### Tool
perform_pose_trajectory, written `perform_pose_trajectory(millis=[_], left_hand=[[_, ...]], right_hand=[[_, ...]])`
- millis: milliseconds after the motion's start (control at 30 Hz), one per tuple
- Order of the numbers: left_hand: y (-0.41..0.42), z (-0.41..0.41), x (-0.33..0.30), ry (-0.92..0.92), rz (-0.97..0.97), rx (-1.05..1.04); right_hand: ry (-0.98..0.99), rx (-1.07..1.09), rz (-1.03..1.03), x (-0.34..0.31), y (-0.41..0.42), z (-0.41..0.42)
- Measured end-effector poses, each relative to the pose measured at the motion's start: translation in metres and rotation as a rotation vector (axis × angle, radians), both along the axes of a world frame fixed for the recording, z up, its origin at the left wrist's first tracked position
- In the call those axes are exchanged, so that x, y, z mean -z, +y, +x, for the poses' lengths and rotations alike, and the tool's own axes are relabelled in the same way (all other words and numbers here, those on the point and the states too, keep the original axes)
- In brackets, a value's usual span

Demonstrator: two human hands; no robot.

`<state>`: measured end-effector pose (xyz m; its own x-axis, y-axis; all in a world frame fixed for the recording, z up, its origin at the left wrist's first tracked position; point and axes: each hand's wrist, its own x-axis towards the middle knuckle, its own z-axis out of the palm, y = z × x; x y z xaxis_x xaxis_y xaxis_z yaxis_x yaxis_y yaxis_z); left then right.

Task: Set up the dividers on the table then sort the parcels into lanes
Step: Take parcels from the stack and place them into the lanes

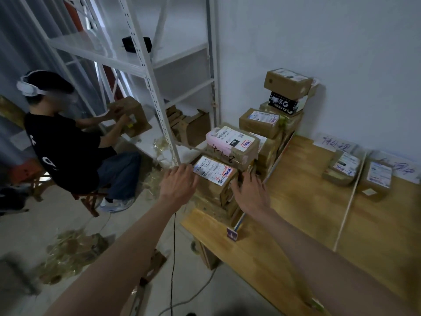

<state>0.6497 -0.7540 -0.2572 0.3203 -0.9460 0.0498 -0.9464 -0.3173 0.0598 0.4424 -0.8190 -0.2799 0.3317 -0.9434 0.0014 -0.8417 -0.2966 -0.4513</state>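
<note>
Both hands are reaching w/ fingers spread, left hand [178, 182] & right hand [247, 190] flanking the nearest parcel [215, 176], gripping nothing yet. It's sitting in the unsorted stack at the table [284, 224] corner, left of the near divider [268, 172], prob. to be lifted two-handed into a lane.

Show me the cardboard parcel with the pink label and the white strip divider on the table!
Cardboard parcel with pink label [230, 139], head view, on its top label.
White strip divider [349, 199], head view, on its middle stretch.

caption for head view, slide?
Both hands reach for the nearest parcel in a stack beside two dividers on the table.
</note>
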Motion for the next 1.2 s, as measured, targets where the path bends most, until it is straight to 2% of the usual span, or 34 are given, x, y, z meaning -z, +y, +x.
perform_pose_trajectory(millis=[233, 433, 767, 900, 1033, 1200], left_hand=[[-0.032, 0.047, 0.015, 0.031, 0.019, 0.148], [-0.041, 0.062, 0.022, 0.17, 0.045, 0.235], [-0.02, 0.075, 0.025, 0.35, -0.051, 0.32], [-0.018, 0.076, 0.014, 0.429, -0.065, 0.384], [-0.02, 0.075, 0.012, 0.471, -0.073, 0.466], [-0.019, 0.063, 0.003, 0.494, -0.066, 0.567]], right_hand=[[-0.043, 0.205, 0.107, 0.011, 0.009, 0.038], [-0.253, 0.408, 0.253, 0.006, 0.014, 0.07], [-0.562, 0.525, 0.248, -0.008, 0.049, 0.086], [-0.719, 0.627, 0.431, -0.022, 0.065, 0.081], [-0.761, 0.659, 0.571, -0.036, 0.079, 0.072], [-0.719, 0.623, 0.619, -0.042, 0.096, 0.059]])
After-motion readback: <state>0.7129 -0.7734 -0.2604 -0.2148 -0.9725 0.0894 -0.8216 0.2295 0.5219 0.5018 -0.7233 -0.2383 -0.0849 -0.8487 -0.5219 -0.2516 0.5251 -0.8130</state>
